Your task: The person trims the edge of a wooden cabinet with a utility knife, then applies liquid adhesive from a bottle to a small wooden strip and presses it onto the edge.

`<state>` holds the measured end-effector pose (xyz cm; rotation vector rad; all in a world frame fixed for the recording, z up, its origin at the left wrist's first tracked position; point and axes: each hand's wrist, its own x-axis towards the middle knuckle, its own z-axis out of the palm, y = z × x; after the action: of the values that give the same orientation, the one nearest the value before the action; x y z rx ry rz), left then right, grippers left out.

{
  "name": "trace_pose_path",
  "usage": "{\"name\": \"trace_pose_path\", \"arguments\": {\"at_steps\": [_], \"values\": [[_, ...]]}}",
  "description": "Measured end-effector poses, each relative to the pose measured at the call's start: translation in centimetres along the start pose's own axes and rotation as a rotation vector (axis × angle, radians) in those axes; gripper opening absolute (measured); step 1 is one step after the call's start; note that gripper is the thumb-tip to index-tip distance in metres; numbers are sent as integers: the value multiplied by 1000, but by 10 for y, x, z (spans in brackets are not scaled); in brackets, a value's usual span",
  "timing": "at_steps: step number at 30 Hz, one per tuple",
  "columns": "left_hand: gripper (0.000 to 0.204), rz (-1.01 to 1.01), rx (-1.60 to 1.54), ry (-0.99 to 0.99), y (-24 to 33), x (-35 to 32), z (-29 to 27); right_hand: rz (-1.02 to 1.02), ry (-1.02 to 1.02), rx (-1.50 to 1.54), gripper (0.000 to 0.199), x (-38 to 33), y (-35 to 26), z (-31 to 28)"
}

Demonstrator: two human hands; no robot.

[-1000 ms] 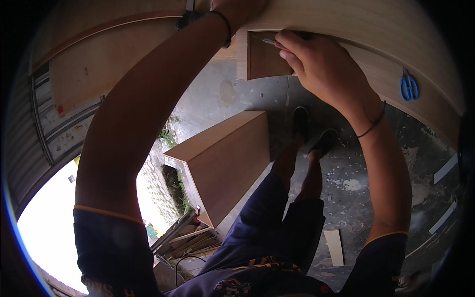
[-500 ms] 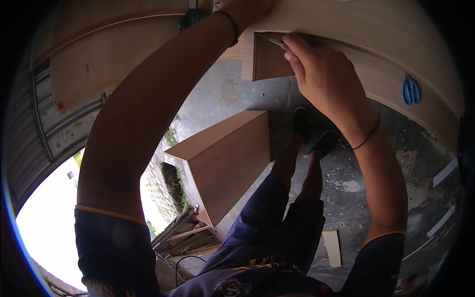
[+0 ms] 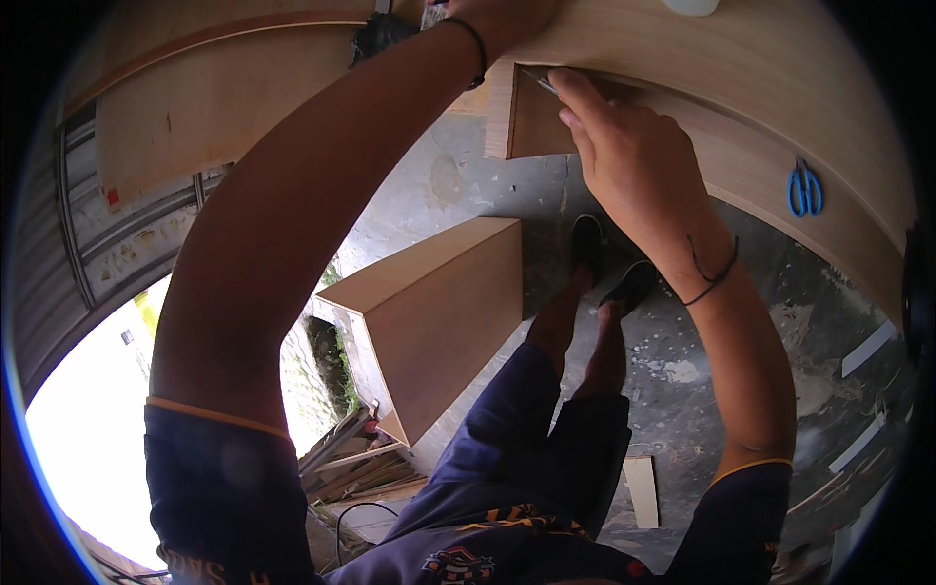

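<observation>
In my right hand (image 3: 624, 136) is a utility knife (image 3: 539, 81), its thin blade pointing left into the inner corner of a wooden cabinet piece (image 3: 541, 127). The fingers are closed around the handle and hide most of it. My left hand (image 3: 507, 18) reaches over the pale wood-grain panel (image 3: 741, 78) at the top edge of the view. Its fingers run out of the picture, so their hold is hidden. Blue-handled scissors (image 3: 804, 190) lie on the wood to the right of my right hand.
A large wooden box (image 3: 439, 327) stands on the concrete floor (image 3: 682, 341), left of my legs. Scrap wood (image 3: 366, 478) is piled near it. A small wood offcut (image 3: 642, 492) and pale strips (image 3: 868, 351) lie on the floor. A black bag (image 3: 380, 37) sits beside my left wrist.
My right hand has shifted slightly left, and the red part of the knife no longer shows. The view has moved a little, bringing a white object in at the top edge.
</observation>
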<state>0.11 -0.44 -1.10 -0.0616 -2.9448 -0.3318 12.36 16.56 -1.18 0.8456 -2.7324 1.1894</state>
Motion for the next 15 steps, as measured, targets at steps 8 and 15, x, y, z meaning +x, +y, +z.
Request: {"name": "trace_pose_path", "arguments": {"at_steps": [8, 15], "values": [[35, 57, 169, -92, 8, -2, -7, 25, 87, 43, 27, 6, -9, 8], [56, -279, -118, -91, 28, -6, -24, 105, 25, 12, 37, 0, -14, 10]]}}
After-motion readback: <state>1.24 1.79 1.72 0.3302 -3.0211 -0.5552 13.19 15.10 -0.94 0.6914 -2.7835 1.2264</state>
